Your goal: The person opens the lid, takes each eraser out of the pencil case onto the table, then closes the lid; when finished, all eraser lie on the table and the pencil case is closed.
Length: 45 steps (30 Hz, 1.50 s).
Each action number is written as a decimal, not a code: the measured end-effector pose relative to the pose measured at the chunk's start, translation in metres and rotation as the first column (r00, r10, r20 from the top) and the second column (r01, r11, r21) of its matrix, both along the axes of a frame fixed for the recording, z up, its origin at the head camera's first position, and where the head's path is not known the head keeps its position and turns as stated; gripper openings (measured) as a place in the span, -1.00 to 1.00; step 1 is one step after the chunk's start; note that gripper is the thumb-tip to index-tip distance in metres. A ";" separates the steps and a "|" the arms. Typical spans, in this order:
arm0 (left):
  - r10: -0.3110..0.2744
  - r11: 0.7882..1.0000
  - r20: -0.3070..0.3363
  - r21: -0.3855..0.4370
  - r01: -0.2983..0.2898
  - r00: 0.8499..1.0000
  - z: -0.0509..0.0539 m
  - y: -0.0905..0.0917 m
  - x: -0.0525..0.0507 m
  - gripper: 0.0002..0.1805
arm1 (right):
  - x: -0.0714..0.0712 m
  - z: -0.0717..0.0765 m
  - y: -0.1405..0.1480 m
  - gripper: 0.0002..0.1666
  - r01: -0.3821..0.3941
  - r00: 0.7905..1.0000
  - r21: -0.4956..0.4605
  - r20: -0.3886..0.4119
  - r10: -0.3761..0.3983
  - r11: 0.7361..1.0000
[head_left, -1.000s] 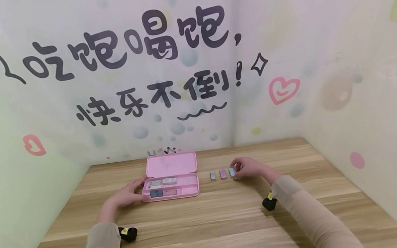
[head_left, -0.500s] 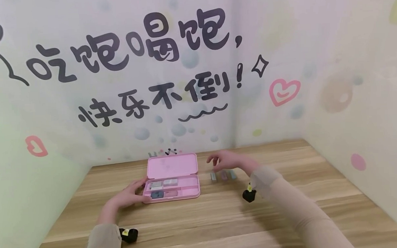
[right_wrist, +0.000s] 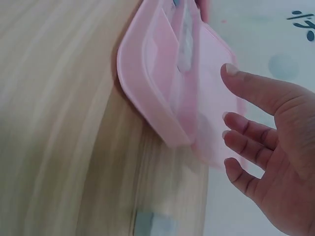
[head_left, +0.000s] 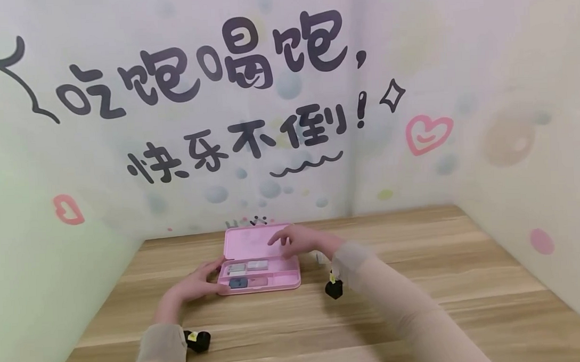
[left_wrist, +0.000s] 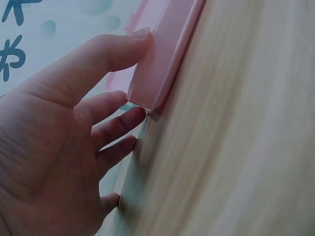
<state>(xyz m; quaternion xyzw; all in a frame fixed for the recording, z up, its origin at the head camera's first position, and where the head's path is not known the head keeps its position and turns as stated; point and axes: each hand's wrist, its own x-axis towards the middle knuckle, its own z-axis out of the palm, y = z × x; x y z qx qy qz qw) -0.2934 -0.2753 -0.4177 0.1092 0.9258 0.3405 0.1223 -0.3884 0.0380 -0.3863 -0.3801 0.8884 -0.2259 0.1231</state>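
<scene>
Pink plastic forms the open case point(head_left: 274, 289), lying on the wood-grain tabletop point(head_left: 286, 335) with its lid point(head_left: 241, 243) swung back behind it. At the case's left end the left hand point(head_left: 197, 283) holds on, thumb against the front corner and fingers about the rear one, their tips partly lost to the head view. Above the case's right end hangs the right hand point(head_left: 299, 239), its grip spread, thumb apart from loosely bent fingers; it covers part of the lid and the rear right corner. Within the case, pale blocks point(head_left: 258, 265) lie in the rear compartment, their exact number hard to make out; a dark blue block point(head_left: 238, 283) and a pink block point(head_left: 258, 281) sit side by side in the front left one, any markings too small to read. Just right of the case, a grey-blue block point(right_wrist: 155, 224) is cut off by the right wrist view's lower edge. Behind the case, a wall point(head_left: 319, 201) bears dark lettering, cropped in both wrist views.
</scene>
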 end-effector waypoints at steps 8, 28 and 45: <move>0.011 1.000 -0.009 0.003 -0.011 1.000 -0.007 0.000 -0.005 0.09 | -0.001 -0.009 -0.026 -0.47 -0.071 0.992 0.078 -0.101 0.079 0.994; 0.011 1.000 -0.022 -0.029 -0.012 1.000 -0.003 -0.001 -0.002 0.10 | 0.005 -0.017 -0.056 -0.32 -0.077 0.973 0.240 -0.194 0.126 0.968; 0.017 1.000 -0.012 -0.023 -0.017 1.000 -0.005 -0.002 -0.003 0.09 | 0.008 -0.018 -0.060 -0.29 -0.064 0.981 0.232 -0.166 0.105 0.971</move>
